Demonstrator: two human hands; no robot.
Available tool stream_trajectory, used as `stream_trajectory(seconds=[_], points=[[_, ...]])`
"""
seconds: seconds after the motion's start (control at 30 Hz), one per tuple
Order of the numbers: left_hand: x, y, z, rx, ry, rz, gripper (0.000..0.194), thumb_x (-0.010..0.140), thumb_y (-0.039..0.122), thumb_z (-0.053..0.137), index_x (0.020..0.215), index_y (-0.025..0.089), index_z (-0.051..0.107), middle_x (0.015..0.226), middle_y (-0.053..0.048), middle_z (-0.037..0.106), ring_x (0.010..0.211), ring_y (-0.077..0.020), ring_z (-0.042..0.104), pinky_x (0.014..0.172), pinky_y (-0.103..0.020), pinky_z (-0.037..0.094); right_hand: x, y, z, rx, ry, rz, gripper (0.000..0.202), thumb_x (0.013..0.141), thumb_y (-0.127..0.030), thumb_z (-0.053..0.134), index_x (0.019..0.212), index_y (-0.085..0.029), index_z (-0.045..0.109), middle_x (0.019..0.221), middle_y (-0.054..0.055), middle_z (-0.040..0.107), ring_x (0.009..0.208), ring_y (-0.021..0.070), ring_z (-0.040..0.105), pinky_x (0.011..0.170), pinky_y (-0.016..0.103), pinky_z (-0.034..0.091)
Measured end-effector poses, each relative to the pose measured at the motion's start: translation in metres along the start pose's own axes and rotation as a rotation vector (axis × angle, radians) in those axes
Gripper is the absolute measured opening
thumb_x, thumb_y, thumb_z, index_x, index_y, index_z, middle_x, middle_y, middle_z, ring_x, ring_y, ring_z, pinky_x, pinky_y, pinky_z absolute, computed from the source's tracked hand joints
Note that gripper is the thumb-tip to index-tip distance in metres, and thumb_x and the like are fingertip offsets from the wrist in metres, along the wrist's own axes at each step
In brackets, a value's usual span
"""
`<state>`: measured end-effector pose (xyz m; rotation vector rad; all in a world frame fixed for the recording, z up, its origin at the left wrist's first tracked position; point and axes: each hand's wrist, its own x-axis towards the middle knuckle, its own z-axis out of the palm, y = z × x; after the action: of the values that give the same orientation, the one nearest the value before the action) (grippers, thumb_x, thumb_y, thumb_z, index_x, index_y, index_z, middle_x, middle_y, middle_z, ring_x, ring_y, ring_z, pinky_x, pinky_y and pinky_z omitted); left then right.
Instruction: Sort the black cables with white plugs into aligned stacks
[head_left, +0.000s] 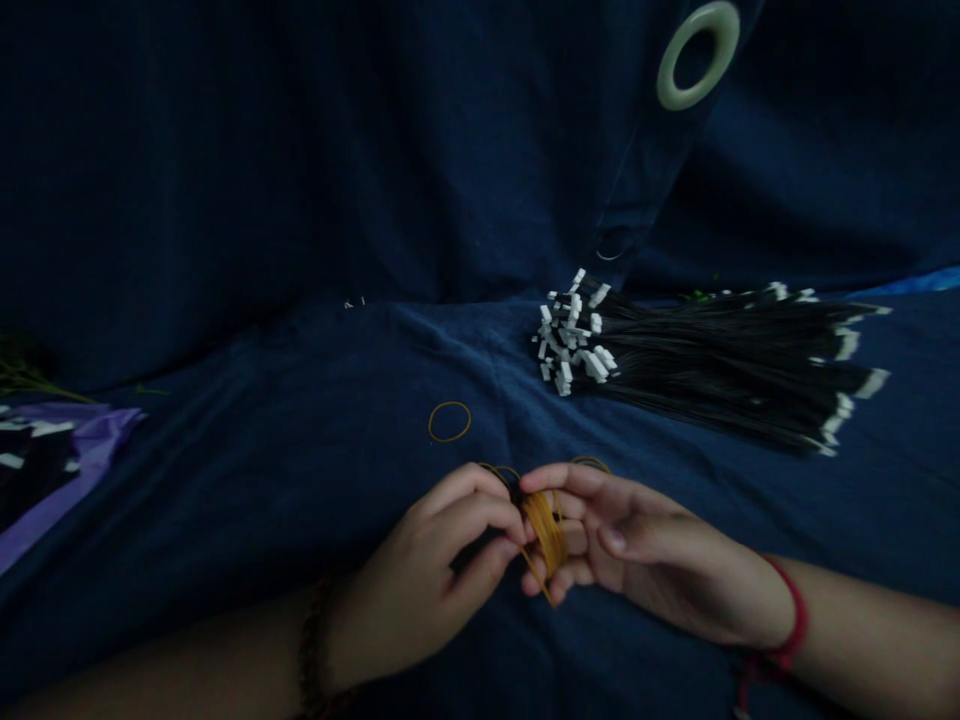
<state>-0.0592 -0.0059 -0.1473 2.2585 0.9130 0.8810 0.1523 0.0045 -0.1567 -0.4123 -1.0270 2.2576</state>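
Note:
Yellow-brown rubber bands are looped in a thick bundle around the curled fingers of my right hand, whose palm faces inward with the thumb lying apart. My left hand meets it from the left. Its thumb and fingertips are pinched on one band at the bundle's edge, pulling a strand downward. More loose bands show partly behind the hands. A single rubber band lies flat on the dark blue cloth just beyond my left hand.
Behind the right hand lies a large bundle of black cables with white connectors at both ends. A purple bag holding similar pieces is at far left. Blue cloth hangs at the back, with a pale ring on it. Small white bits lie near the fold.

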Motion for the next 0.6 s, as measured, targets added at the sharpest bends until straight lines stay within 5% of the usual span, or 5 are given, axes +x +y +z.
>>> stream_trajectory(seconds=[0.2,0.43,0.6], points=[[-0.0014,0.0004,-0.0012,0.033,0.039,0.013,0.016,0.086,0.008,0.05,0.092,0.021,0.055,0.091,0.001,0.055,0.086,-0.0086,0.054,0.077,-0.019,0.043,-0.0003,-0.0015,-0.0004,0.0,-0.026,0.017,0.037,0.083,-0.023,0.055,0.119,-0.018,0.049,0.109,0.013,0.059,0.103,0.0298,0.06,0.074,0.036,0.045],[0.0003,-0.0024,-0.0004,0.063,0.057,-0.007,0.016,0.087,0.009,0.047,0.096,0.021,0.053,0.093,-0.001,0.055,0.086,-0.0106,0.054,0.075,-0.021,0.044,-0.0016,-0.002,-0.0002,-0.061,-0.026,0.024,0.039,0.083,-0.024,0.055,0.12,-0.016,0.049,0.105,0.015,0.063,0.09,0.0237,0.065,0.067,0.027,0.041],[0.0016,-0.0075,0.0003,0.276,-0.016,-0.044,0.022,0.085,0.011,0.049,0.105,0.02,0.052,0.106,-0.004,0.054,0.102,-0.0159,0.048,0.091,-0.031,0.041,0.0005,-0.0065,-0.0044,-0.07,0.18,-0.242,0.035,0.082,-0.02,0.053,0.117,-0.021,0.053,0.108,0.009,0.062,0.099,0.021,0.06,0.074,0.03,0.043]])
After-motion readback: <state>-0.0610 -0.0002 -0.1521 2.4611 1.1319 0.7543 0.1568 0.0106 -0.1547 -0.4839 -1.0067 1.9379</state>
